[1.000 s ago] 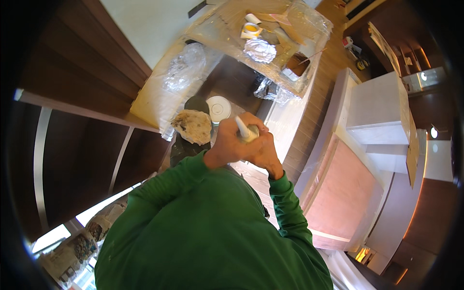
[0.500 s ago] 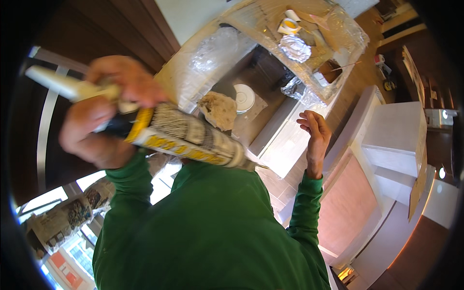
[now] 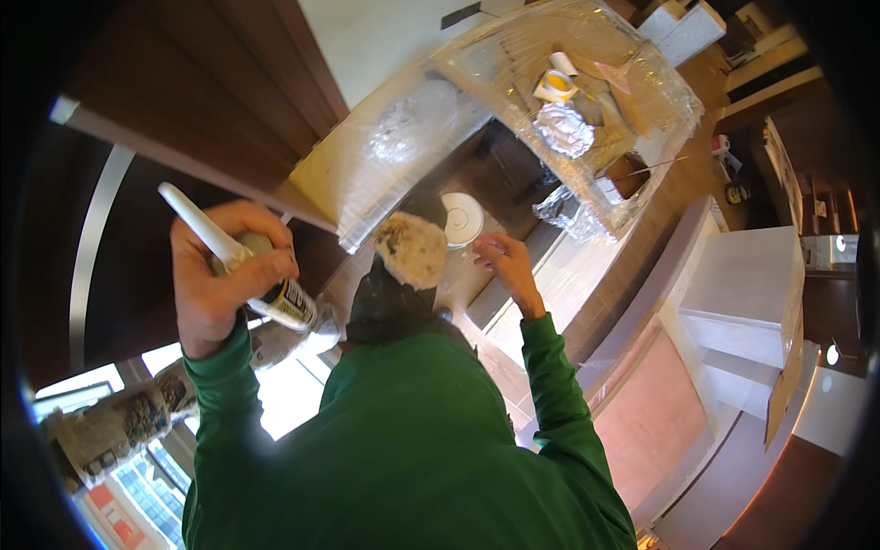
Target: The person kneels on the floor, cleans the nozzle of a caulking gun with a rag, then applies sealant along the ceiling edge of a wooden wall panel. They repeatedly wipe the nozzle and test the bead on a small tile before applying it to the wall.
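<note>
My left hand (image 3: 229, 275) grips a cartridge tube (image 3: 286, 302) with a long white nozzle (image 3: 197, 220), tilted up toward the upper left, at the left of the head view. Near the middle, my right hand (image 3: 504, 266) is open, fingers loosely bent and apart, holding nothing visible. Just left of it lies a stained, crumpled beige item (image 3: 408, 247), over dark fabric by my legs; I cannot make out what it is. A round white lid or tub (image 3: 464, 218) is behind the right fingers.
A plastic-covered unit (image 3: 458, 55) ahead bears a tape roll (image 3: 555, 85) and crumpled foil (image 3: 564, 130). White boxy units (image 3: 733, 284) and a pinkish panel (image 3: 646, 412) stand right; dark wood panelling (image 3: 229, 64) is left, with bright windows (image 3: 284, 394) lower left.
My hands were together on the tube. My right hand let go, went right, then moved back left toward the lid. My left hand carried the tube left and tilted its nozzle up.
</note>
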Available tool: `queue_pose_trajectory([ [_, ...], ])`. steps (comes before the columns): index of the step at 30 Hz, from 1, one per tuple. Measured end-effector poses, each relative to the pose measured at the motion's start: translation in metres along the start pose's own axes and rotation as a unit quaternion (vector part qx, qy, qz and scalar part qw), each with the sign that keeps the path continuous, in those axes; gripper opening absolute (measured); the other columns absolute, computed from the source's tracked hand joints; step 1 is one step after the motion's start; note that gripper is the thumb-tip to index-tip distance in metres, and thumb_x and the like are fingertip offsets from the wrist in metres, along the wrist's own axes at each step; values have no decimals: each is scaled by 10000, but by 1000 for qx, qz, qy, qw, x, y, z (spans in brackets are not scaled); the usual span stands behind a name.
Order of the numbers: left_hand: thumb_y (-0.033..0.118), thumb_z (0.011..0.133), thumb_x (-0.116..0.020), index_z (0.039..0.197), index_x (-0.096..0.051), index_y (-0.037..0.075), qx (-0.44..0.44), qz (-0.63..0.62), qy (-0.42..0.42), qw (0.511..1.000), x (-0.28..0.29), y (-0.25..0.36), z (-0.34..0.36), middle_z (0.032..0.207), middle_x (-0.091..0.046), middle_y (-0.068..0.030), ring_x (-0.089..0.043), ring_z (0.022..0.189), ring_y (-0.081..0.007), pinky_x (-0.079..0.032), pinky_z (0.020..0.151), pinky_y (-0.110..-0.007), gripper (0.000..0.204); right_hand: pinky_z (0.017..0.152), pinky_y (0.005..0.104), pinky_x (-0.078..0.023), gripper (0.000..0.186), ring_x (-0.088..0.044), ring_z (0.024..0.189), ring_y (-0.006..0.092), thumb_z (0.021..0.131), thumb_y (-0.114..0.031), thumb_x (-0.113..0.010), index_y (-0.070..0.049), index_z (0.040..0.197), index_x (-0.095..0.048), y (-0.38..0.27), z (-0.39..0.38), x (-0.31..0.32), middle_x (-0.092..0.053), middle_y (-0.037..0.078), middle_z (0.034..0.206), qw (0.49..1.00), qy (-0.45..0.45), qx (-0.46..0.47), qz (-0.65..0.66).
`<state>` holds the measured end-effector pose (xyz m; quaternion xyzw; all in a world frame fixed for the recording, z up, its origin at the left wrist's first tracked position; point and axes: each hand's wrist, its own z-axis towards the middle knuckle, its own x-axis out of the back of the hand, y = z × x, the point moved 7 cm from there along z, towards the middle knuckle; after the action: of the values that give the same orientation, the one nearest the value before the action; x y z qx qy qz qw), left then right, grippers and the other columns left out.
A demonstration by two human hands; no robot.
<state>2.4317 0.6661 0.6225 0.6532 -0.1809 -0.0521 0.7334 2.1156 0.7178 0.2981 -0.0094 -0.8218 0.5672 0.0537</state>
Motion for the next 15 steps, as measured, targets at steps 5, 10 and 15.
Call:
queue_pose_trajectory([
  [5,34,740,-735,755,-680,-26,128,9,-10,992,-12,-51,9,670,-644,-64,-620,619,-114,-455,577,-249,84,716,286,-526,302,-695,779,172,948,-297,-653,-40,1105,-679,15,67,54,-710,88,980,996,31,-76,41],
  [10,36,704,-721,713,-668,-13,187,67,13,980,-11,-105,9,670,-633,-36,-577,611,-91,-438,571,-260,72,683,316,-547,359,-699,767,194,927,-343,-665,-36,1113,-675,27,182,167,-698,105,1029,971,192,-98,108],
  [15,46,676,-702,686,-656,-13,186,98,-21,977,-11,-150,11,655,-643,-71,-616,605,-135,-456,571,-264,76,488,309,-515,387,-690,660,224,868,-217,-717,6,1162,-597,18,278,288,-665,94,922,916,393,-10,81],
])
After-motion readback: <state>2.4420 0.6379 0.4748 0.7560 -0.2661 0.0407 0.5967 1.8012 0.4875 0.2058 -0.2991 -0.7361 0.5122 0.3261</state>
